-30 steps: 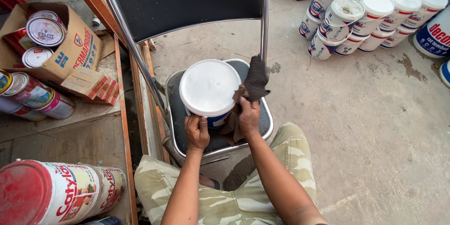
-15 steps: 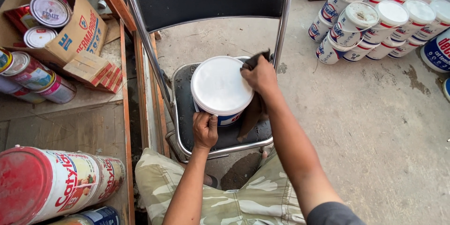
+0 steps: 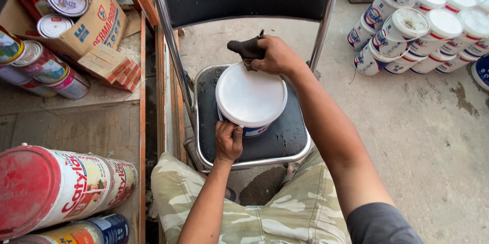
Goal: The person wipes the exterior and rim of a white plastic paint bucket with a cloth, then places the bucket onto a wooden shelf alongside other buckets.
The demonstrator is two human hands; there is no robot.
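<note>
A white-lidded plastic bucket (image 3: 250,95) with a blue and white body stands on the black seat of a metal folding chair (image 3: 285,132). My left hand (image 3: 228,140) grips the bucket's near side, just under the lid rim. My right hand (image 3: 275,55) reaches over the far rim of the lid, closed on a dark brown rag (image 3: 246,48) bunched at the lid's far edge.
Stacked white-lidded buckets (image 3: 423,25) lie on the concrete floor at the right. A wooden shelf at the left holds a cardboard box (image 3: 86,25) with round tins, loose cans (image 3: 43,73) and a large red-lidded can (image 3: 61,188) lying on its side.
My right hand carried the rag from the bucket's near right side, along the right rim, to the far edge of the lid. My left hand kept its grip on the bucket.
</note>
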